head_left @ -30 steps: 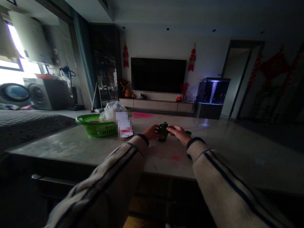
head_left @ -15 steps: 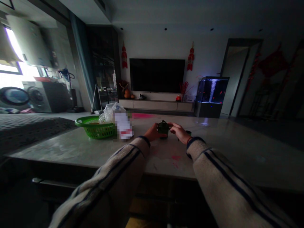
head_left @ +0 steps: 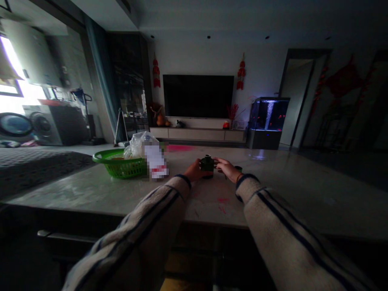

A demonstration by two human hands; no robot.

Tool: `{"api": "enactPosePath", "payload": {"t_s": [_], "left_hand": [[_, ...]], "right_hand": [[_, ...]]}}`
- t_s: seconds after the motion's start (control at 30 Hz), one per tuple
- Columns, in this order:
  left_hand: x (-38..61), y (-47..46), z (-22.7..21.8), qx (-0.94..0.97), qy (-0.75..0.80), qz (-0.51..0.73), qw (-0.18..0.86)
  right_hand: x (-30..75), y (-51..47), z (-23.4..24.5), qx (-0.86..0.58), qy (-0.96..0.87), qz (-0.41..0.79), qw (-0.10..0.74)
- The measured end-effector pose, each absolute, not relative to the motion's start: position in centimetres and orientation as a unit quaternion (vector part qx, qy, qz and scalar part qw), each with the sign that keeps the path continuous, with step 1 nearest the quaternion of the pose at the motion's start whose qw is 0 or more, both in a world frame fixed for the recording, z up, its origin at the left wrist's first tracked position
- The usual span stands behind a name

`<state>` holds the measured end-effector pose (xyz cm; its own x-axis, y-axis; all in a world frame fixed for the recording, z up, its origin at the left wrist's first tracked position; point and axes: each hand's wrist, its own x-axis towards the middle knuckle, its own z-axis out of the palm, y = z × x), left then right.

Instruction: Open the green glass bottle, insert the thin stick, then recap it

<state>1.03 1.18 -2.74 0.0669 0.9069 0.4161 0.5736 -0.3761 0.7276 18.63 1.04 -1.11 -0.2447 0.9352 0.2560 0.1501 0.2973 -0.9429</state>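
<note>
A small dark green bottle [head_left: 207, 163] with a short, narrow open neck stands upright over the table, between my two hands. My left hand [head_left: 194, 171] wraps round its left side, the fingers reaching across its lower front. At its right side, the bent fingers of my right hand [head_left: 226, 167] are pressed together against the bottle; the fingertips are partly hidden. Just behind my right hand a small dark, round, cup-like thing [head_left: 238, 168] shows, mostly covered by the hand.
To the left on the stone-topped table [head_left: 91, 194] sits a green plastic basket [head_left: 124, 169] with a clear plastic bag [head_left: 141, 141] in it. A blurred white and red package [head_left: 159, 163] leans beside it. Pink stains [head_left: 222, 200] mark the tabletop near my wrists.
The whole view has shifted slightly, so things appear a little further left. Both hands stay at the bottle, with hardly any change in their hold.
</note>
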Motion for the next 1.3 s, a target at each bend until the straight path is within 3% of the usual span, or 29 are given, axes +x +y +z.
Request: {"api": "enactPosePath", "payload": {"t_s": [0.2, 0.43, 0.67, 0.93, 1.3], "left_hand": [[0.4, 1.3, -2.5, 0.652, 0.501, 0.467, 0.326], [-0.1, 0.4, -0.8, 0.631, 0.491, 0.494, 0.341], [0.0, 0.4, -0.9, 0.643, 0.514, 0.474, 0.313], [-0.3, 0.9, -1.2, 0.659, 0.519, 0.467, 0.28], [-0.3, 0.7, -1.0, 0.655, 0.525, 0.468, 0.277]], "right_hand": [[20.3, 1.7, -0.8, -0.537, -0.718, 0.189, 0.401], [20.6, 0.2, -0.7, -0.604, -0.748, 0.013, 0.275], [20.5, 0.0, -1.4, -0.625, -0.744, 0.03, 0.235], [20.1, -0.9, -0.4, -0.649, -0.755, 0.012, 0.09], [20.1, -1.4, 0.1, -0.655, -0.752, 0.007, 0.076]]}}
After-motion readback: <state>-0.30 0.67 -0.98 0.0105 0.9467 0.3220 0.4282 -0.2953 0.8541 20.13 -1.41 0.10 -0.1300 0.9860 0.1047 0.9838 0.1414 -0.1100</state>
